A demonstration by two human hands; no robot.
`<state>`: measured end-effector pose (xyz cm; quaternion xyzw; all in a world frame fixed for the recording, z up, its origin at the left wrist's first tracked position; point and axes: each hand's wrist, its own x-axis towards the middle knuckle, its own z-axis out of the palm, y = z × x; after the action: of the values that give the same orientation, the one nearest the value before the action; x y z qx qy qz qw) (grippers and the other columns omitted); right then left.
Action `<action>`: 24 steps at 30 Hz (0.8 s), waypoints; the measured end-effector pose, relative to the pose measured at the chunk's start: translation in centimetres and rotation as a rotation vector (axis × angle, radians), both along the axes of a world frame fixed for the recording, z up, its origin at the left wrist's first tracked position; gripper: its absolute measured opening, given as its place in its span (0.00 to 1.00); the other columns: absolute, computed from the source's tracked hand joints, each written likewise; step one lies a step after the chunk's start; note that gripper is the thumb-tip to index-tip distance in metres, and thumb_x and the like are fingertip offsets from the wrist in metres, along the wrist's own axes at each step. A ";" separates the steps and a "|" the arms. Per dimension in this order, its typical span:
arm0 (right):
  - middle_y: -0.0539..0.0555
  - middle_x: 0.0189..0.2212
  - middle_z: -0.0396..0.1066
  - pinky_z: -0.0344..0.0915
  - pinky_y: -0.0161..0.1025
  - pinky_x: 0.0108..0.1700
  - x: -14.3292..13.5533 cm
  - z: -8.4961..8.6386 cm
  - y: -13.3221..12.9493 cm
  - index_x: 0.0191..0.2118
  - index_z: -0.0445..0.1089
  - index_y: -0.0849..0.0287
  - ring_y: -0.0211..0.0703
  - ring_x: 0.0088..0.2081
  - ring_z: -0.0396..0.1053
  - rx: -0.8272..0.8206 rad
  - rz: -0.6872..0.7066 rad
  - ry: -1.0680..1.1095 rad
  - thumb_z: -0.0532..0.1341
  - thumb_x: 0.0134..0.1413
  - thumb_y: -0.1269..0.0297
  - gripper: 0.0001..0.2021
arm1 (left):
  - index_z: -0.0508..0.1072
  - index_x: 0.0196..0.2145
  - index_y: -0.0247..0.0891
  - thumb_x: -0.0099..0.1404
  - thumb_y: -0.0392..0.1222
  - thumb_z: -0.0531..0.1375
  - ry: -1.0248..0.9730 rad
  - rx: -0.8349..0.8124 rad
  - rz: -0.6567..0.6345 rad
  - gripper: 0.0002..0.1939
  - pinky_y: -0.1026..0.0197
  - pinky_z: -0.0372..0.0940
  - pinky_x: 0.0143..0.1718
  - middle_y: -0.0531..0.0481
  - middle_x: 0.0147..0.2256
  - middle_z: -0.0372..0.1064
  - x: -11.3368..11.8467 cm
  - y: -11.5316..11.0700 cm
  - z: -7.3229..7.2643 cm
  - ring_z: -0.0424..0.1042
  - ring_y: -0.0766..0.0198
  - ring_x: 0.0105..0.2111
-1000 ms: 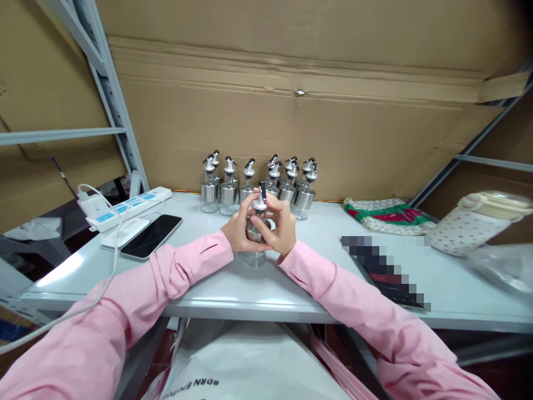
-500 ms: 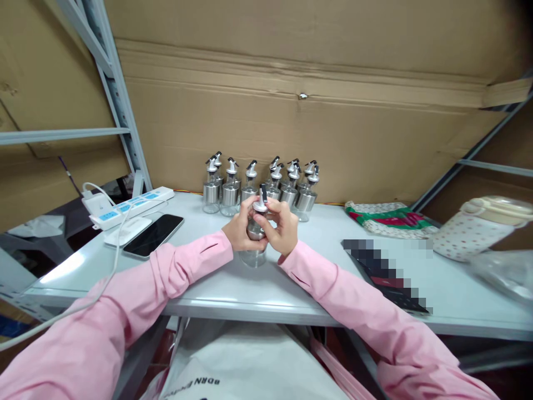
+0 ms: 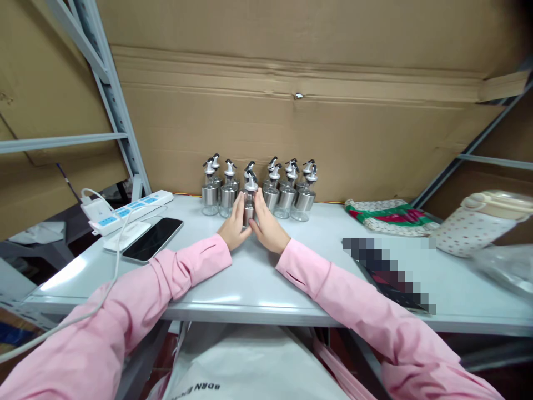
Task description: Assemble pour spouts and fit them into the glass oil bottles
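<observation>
Between my two hands stands an upright glass oil bottle (image 3: 249, 206) with a steel band and a white pour spout with a black flap. My left hand (image 3: 235, 225) lies along its left side, fingers straight and pointing away from me. On the other side my right hand (image 3: 267, 225) presses in the same way, its thumb reaching across the front. The base of this bottle is partly hidden by my hands. Matching oil bottles, several of them, stand in rows on both sides, such as one on the left (image 3: 228, 197) and one on the right (image 3: 306, 203).
A phone (image 3: 153, 240) and a power strip (image 3: 131, 211) with a white cable lie on the left of the grey table (image 3: 250, 283). On the right are a patterned cloth (image 3: 389, 216), a blurred-out dark item (image 3: 387, 275) and a dotted tumbler (image 3: 470, 230). Cardboard (image 3: 300, 133) closes the back.
Both hands have moved away from me with the bottle, from the table's middle to the row at the back. My fingers have left the spout and now lie straight along the bottle's sides.
</observation>
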<state>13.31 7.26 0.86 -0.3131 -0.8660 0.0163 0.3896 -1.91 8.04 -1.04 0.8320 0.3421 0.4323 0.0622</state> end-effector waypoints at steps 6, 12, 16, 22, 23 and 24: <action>0.59 0.63 0.10 0.43 0.54 0.63 -0.1 -1.2 0.3 0.62 0.13 0.60 0.50 0.64 0.20 0.043 -0.069 -0.093 0.47 0.53 0.77 0.41 | 0.18 0.61 0.34 0.56 0.30 0.49 0.092 -0.072 -0.016 0.45 0.45 0.35 0.63 0.38 0.63 0.11 -0.1 0.7 -0.9 0.21 0.52 0.63; 0.64 0.62 0.10 0.45 0.55 0.62 0.0 -1.8 0.4 0.62 0.15 0.65 0.53 0.64 0.18 0.050 -0.113 -0.151 0.51 0.52 0.75 0.43 | 0.19 0.61 0.31 0.56 0.30 0.49 0.116 -0.086 -0.020 0.46 0.45 0.36 0.63 0.36 0.62 0.09 -0.1 1.1 -1.7 0.21 0.51 0.62; 0.67 0.63 0.14 0.43 0.56 0.63 0.2 -2.2 0.7 0.64 0.26 0.71 0.54 0.63 0.18 0.016 -0.117 -0.191 0.53 0.52 0.72 0.40 | 0.24 0.62 0.30 0.56 0.31 0.51 0.156 -0.092 -0.030 0.45 0.43 0.36 0.62 0.33 0.62 0.12 -0.3 1.3 -2.1 0.20 0.49 0.62; 0.74 0.63 0.20 0.43 0.54 0.63 0.6 -3.2 1.6 0.62 0.39 0.80 0.57 0.64 0.23 -0.104 -0.112 -0.257 0.54 0.52 0.69 0.35 | 0.31 0.62 0.27 0.57 0.34 0.51 0.247 -0.199 -0.021 0.41 0.45 0.42 0.62 0.30 0.62 0.16 -0.5 1.2 -2.0 0.26 0.48 0.63; 0.74 0.63 0.20 0.44 0.53 0.63 0.7 -3.3 1.7 0.62 0.40 0.80 0.57 0.64 0.23 -0.126 -0.108 -0.261 0.54 0.52 0.68 0.35 | 0.32 0.62 0.27 0.57 0.35 0.51 0.252 -0.215 -0.014 0.41 0.46 0.42 0.62 0.29 0.62 0.16 -0.5 1.2 -2.0 0.27 0.48 0.63; 0.75 0.63 0.21 0.44 0.52 0.63 0.8 -3.3 1.8 0.62 0.40 0.80 0.57 0.64 0.24 -0.145 -0.104 -0.263 0.54 0.53 0.68 0.34 | 0.32 0.62 0.26 0.57 0.35 0.51 0.258 -0.227 -0.005 0.41 0.46 0.42 0.62 0.29 0.62 0.16 -0.5 1.3 -1.9 0.27 0.49 0.63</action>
<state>14.06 9.07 -2.43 -0.3842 -0.8888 0.0175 0.2493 -2.42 9.32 -2.95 0.8691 0.3917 0.2803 0.1127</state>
